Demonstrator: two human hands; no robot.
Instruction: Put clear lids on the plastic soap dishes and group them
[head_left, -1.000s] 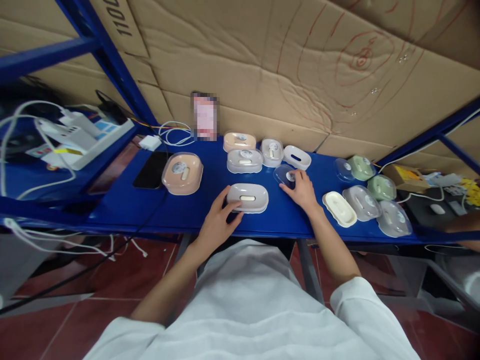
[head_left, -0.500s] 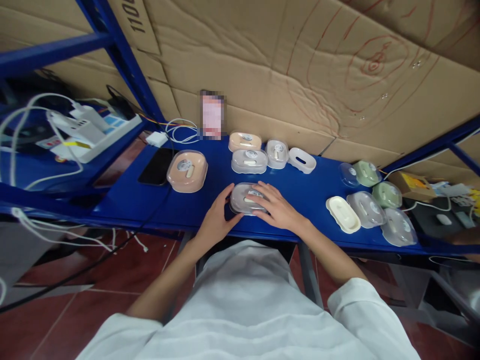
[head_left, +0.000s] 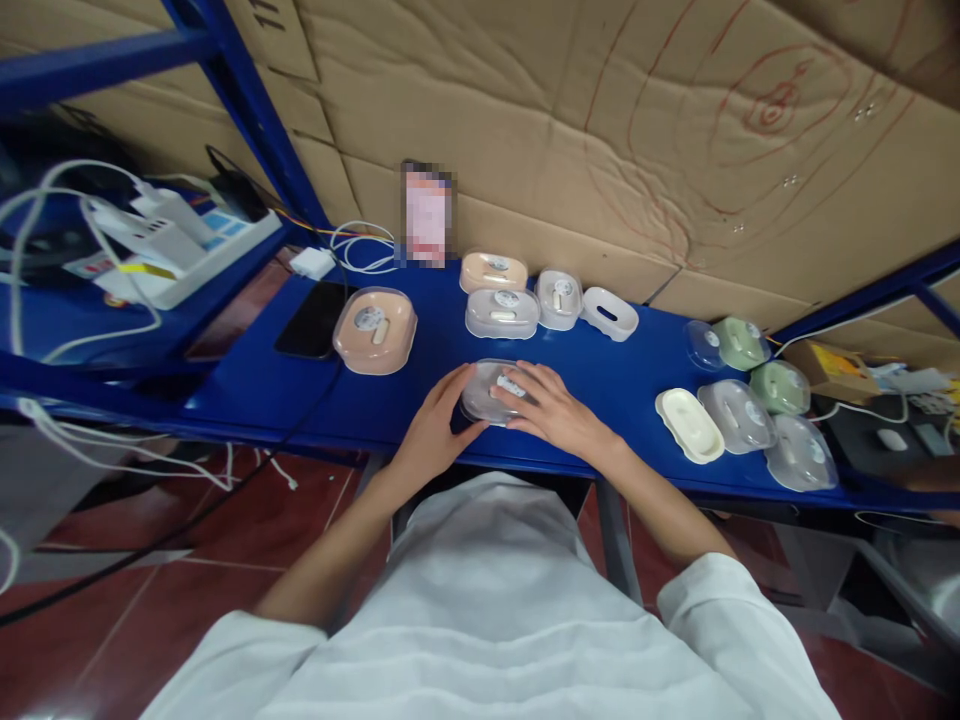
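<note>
Both hands meet on one lidded grey soap box [head_left: 491, 388] at the counter's [head_left: 300, 410] near edge: left hand [head_left: 433, 432] cups its left end, right hand [head_left: 551, 408] presses flat, fingers spread, across its clear lid.

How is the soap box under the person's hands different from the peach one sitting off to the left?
The grey soap box is pale grey; the peach soap box is peach. The grey one is touched by the left hand and right hand; the peach one stands untouched. Both wear clear lids and sit on the blue shelf.
</note>
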